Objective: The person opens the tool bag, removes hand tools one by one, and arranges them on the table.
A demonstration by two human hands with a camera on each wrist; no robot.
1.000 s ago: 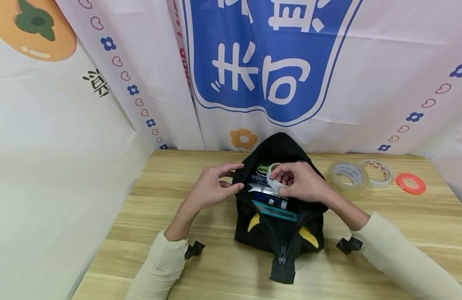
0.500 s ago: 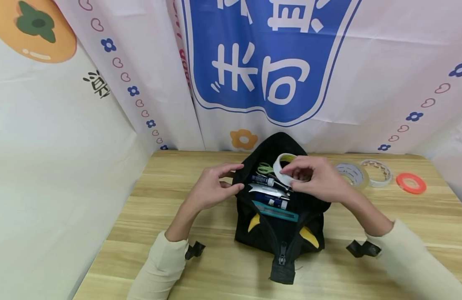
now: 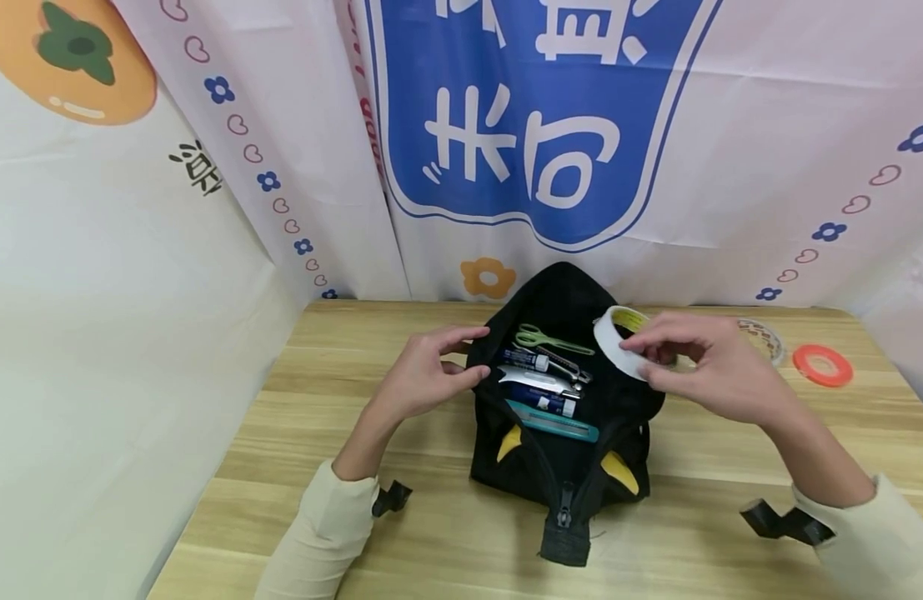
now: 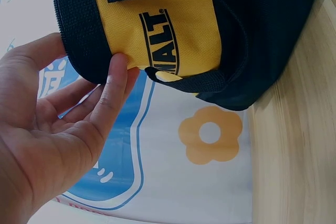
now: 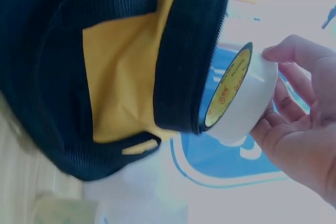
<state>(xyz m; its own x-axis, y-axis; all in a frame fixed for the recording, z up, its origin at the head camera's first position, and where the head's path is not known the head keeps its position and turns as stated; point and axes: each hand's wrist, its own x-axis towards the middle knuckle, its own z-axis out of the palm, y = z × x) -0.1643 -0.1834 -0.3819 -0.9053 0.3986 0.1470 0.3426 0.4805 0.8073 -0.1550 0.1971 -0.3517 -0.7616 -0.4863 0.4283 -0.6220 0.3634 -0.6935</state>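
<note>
A black bag (image 3: 499, 450) with yellow patches stands unzipped on the table. Inside lie green scissors (image 3: 554, 340), a teal cutter (image 3: 553, 422), a silver-white tool (image 3: 538, 381) and dark blue tubes. My left hand (image 3: 431, 375) holds the bag's left edge between thumb and fingers; the left wrist view shows those fingers on the black rim (image 4: 84, 30). Over the bag's right edge, my right hand (image 3: 712, 367) pinches a white tape roll (image 3: 617, 346). In the right wrist view the roll (image 5: 251, 95) is beside the rim, thumb and fingers on its outer side.
On the table (image 3: 281, 417), right of the bag, lie a tape roll (image 3: 764, 340) partly behind my right hand and a red-orange ring (image 3: 823, 365). The clear roll there is mostly covered by the hand. A printed cloth (image 3: 731, 208) hangs behind.
My right hand has moved right, lifting the white roll from among the bag's contents to its right edge. The scissors are now more exposed. My left hand has stayed put.
</note>
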